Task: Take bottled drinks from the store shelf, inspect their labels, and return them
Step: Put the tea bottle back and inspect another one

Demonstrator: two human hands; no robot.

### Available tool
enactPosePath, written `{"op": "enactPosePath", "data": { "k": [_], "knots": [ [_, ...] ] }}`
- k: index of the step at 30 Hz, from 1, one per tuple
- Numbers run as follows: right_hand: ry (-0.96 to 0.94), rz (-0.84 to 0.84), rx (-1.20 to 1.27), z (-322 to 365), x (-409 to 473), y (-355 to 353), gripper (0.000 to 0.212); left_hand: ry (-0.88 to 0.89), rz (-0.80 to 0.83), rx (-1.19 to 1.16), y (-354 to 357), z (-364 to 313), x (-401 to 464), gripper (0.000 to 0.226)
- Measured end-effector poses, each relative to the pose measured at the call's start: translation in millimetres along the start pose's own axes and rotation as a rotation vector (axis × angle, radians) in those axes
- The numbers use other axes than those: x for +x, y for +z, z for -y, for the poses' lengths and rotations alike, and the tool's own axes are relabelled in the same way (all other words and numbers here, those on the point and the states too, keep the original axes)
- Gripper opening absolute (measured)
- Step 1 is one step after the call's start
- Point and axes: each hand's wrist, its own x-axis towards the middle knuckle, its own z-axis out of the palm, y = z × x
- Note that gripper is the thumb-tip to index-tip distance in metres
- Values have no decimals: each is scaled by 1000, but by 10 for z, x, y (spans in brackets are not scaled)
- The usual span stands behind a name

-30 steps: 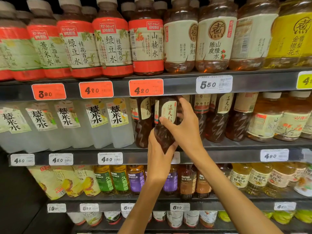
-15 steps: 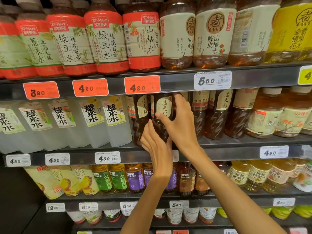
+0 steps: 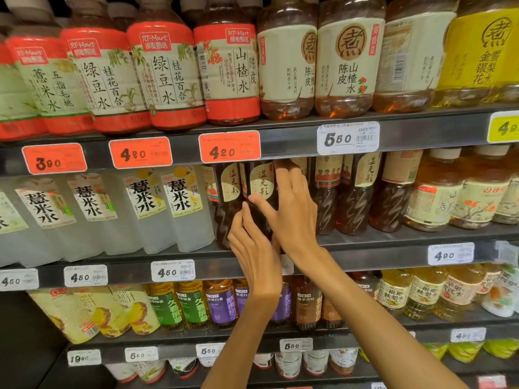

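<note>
Dark brown tea fills the bottle (image 3: pixel 259 192) that is gripped by both hands on the middle shelf (image 3: pixel 365 256). The bottle stands upright in its row, its cream label with dark characters facing out, just beside a matching bottle (image 3: pixel 227 197) on its left. The right hand (image 3: pixel 292 209) is wrapped round the bottle from the right, with the thumb laid across the front below the label and the fingers curled behind near the neck. The left hand (image 3: pixel 252 248) is held lower, with its fingers curled against the bottle's lower body from the left; the base of the bottle is hidden behind this hand, so whether it rests on the shelf cannot be told. More brown bottles (image 3: pixel 354 197) are lined up to the right in the same row. To the left, cloudy white bottles (image 3: pixel 179 209) with bold black characters are ranged along the shelf. On the shelf above, red-labelled bottles (image 3: pixel 165 77) and cream-labelled bottles (image 3: pixel 348 60) are seen, and orange price tags (image 3: pixel 229 147) and a white price tag (image 3: pixel 348 137) are fixed to the shelf edge. Below, smaller bottles with green and purple labels (image 3: pixel 222 304) are shelved.
</note>
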Motion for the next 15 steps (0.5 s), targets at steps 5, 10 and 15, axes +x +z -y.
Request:
{"op": "enactPosePath", "data": {
  "k": [5,10,15],
  "knots": [
    [-44,-172,-187,-184,95,-134,29,10,-5,97,34,3,32,84],
    [-26,101,-349,-372,399,-308,43,-8,28,163,22,-44,70,84],
    [-36,328,-381,-438,502,-258,61,-38,61,83,-24,-63,41,85]
  ]
}}
